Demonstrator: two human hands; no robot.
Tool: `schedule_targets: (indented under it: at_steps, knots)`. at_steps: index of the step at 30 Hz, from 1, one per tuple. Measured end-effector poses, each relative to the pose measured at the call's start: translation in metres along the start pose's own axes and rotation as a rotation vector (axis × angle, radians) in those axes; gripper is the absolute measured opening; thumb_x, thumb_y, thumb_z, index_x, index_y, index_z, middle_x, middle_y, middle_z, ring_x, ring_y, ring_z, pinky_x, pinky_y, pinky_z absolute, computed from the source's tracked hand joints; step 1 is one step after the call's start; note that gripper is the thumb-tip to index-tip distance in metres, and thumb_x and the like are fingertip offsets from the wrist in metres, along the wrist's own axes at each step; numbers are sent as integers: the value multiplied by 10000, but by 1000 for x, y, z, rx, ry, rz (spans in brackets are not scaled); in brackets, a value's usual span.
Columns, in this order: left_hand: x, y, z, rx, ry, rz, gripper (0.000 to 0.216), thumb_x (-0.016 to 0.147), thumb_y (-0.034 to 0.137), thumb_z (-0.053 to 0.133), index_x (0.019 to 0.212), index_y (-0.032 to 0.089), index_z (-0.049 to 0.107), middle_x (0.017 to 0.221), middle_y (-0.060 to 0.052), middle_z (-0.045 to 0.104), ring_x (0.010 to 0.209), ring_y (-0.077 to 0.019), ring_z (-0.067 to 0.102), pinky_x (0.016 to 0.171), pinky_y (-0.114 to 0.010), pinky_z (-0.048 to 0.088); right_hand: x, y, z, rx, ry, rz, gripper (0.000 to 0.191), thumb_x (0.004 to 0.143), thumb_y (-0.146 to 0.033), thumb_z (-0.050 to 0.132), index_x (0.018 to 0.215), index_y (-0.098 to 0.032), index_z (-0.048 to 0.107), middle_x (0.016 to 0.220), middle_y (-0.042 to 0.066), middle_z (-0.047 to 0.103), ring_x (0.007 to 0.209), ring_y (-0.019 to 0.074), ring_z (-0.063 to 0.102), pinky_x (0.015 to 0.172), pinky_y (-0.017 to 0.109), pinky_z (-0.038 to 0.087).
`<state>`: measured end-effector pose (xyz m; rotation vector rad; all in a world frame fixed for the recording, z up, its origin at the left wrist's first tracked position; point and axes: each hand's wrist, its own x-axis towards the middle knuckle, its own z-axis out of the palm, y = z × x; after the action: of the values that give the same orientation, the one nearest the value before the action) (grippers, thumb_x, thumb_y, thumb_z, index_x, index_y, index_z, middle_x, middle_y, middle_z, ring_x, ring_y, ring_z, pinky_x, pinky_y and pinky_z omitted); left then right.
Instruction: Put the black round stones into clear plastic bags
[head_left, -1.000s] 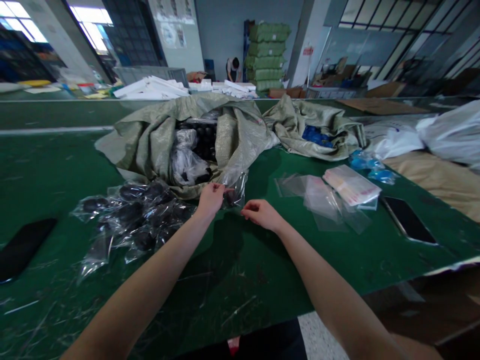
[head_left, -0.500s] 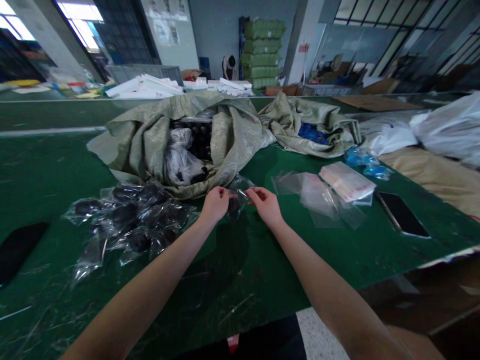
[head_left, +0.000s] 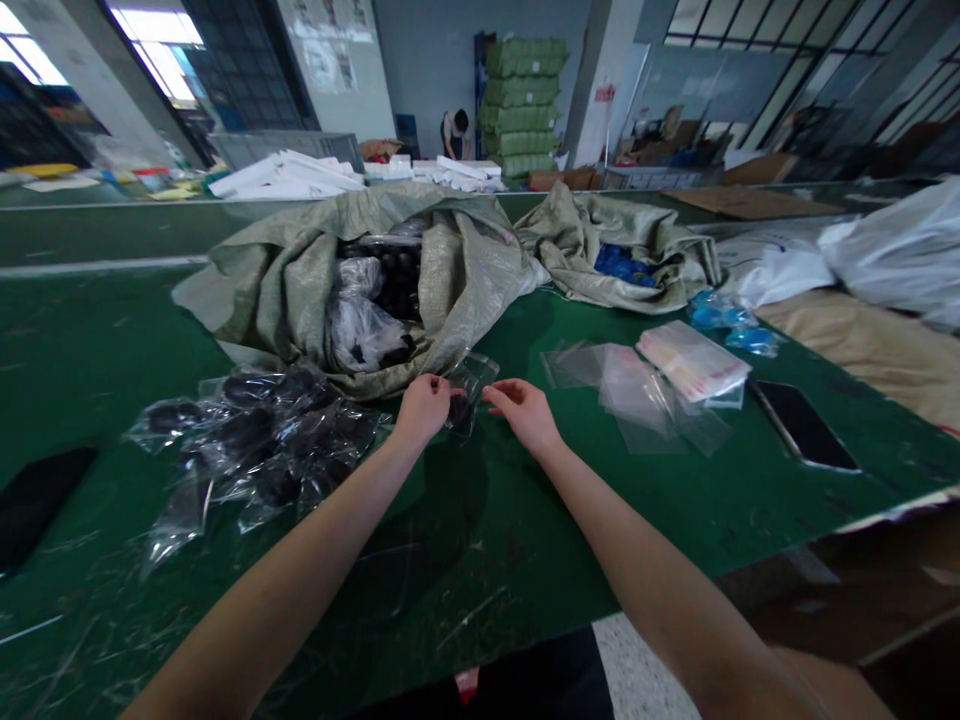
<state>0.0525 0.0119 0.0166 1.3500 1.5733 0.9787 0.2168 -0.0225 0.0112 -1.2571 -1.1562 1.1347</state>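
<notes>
A small clear plastic bag [head_left: 472, 376] with a dark item inside is held just above the green table. My left hand [head_left: 426, 408] is closed, pinching the bag's left side. My right hand [head_left: 523, 412] is at its right edge, thumb and fingers slightly apart; whether the fingertips touch the film is hard to see. Left of my hands lies a pile of bagged black items [head_left: 255, 430]. Flat empty clear bags [head_left: 637, 395] are spread to the right, beside a thicker stack of bags [head_left: 694, 360].
Behind my hands a large woven sack [head_left: 480, 255] gapes, with black items and a plastic bundle inside. Another sack [head_left: 675, 240] holds blue things. A phone [head_left: 806, 425] lies right, a dark flat object [head_left: 41, 500] left. Across the table a person [head_left: 454, 133] bends over white pieces.
My right fingers have come off the bag's upper right corner, which now stands free. My left hand has shifted slightly left with the bag.
</notes>
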Motion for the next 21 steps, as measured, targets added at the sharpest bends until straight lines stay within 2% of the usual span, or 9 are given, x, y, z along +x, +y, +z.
schedule_targets:
  at_steps: [4, 13, 16, 19, 21]
  knots:
    - [1, -1, 1, -7, -5, 16, 144, 882, 254, 489, 808, 163, 574, 858, -139, 753, 796, -236, 723, 633, -289, 512, 0, 4, 1, -52, 8, -62, 221, 781, -371, 682, 836, -158, 652, 857, 85, 713, 803, 195, 693, 705, 333, 596]
    - [0, 0, 2, -12, -11, 14, 126, 875, 241, 495, 809, 163, 568, 854, -128, 753, 804, -237, 721, 628, -288, 514, 4, 13, -1, -82, 22, -113, 196, 814, -373, 632, 815, -177, 644, 822, 58, 701, 789, 185, 691, 723, 333, 591]
    - [1, -1, 1, 16, 7, 32, 126, 869, 236, 496, 794, 164, 566, 842, -128, 751, 810, -242, 721, 632, -288, 509, 4, 13, 1, -35, 23, -77, 253, 796, -398, 659, 895, -167, 634, 916, 81, 707, 848, 190, 690, 730, 333, 593]
    - [0, -1, 1, 50, 21, 53, 128, 865, 236, 497, 787, 167, 571, 839, -127, 749, 817, -246, 720, 639, -288, 502, 2, 12, 5, -21, -13, -47, 404, 730, -414, 739, 1021, -156, 628, 1071, 110, 700, 950, 201, 681, 793, 343, 587]
    - [-1, -1, 2, 62, 16, 67, 134, 865, 238, 493, 784, 168, 573, 851, -131, 747, 825, -246, 718, 642, -288, 498, 1, 12, 6, -49, -34, -55, 381, 730, -409, 742, 994, -149, 651, 1036, 106, 711, 928, 198, 685, 808, 348, 584]
